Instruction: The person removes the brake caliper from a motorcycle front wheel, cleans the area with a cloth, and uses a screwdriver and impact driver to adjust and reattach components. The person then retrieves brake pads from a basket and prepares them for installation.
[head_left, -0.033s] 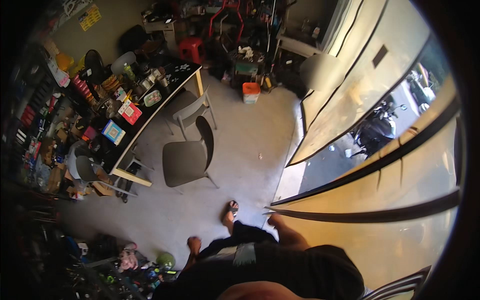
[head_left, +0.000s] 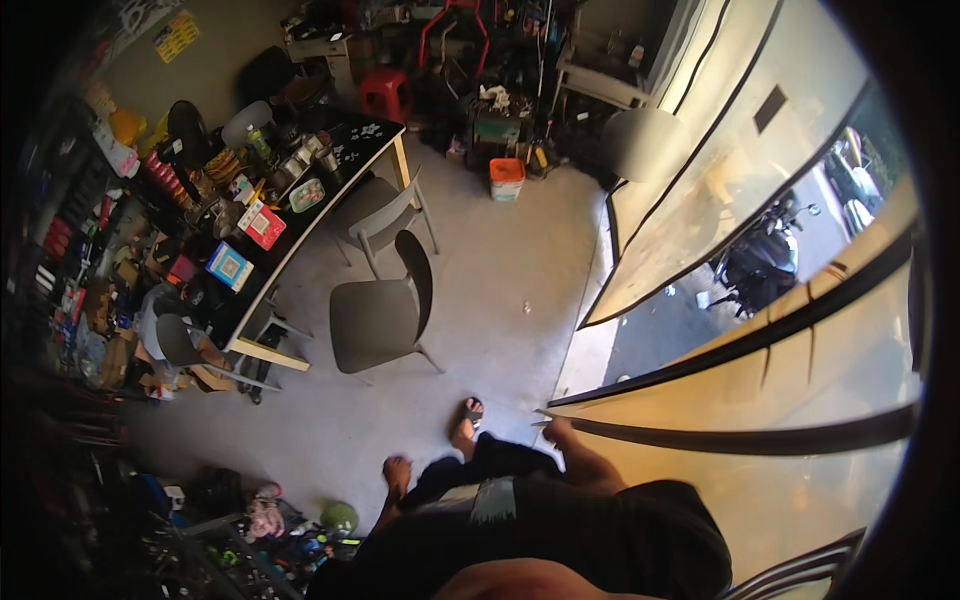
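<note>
My left hand (head_left: 397,468) hangs beside my body over the concrete floor, its fingers curled in and nothing showing in them. On the other side, my right hand (head_left: 560,433) is closed at the end of a dark strip (head_left: 720,438) along the translucent yellowish panel (head_left: 660,490). Thin dark tips stick out past its fingers; whether they belong to a held thing or to the strip, I cannot make out. Between the hands, my sandalled foot (head_left: 468,415) stands on the floor.
Ahead are grey chairs (head_left: 375,325) by a cluttered black table (head_left: 345,150). An orange-topped bucket (head_left: 506,180) and a red stool (head_left: 385,95) stand farther back. Piled goods line the left; tools and a green ball (head_left: 339,517) lie lower left. A motorcycle (head_left: 760,255) is outside the doorway.
My left hand has come slightly forward and to the right. My right hand has shifted slightly with the view and stays by the dark strip.
</note>
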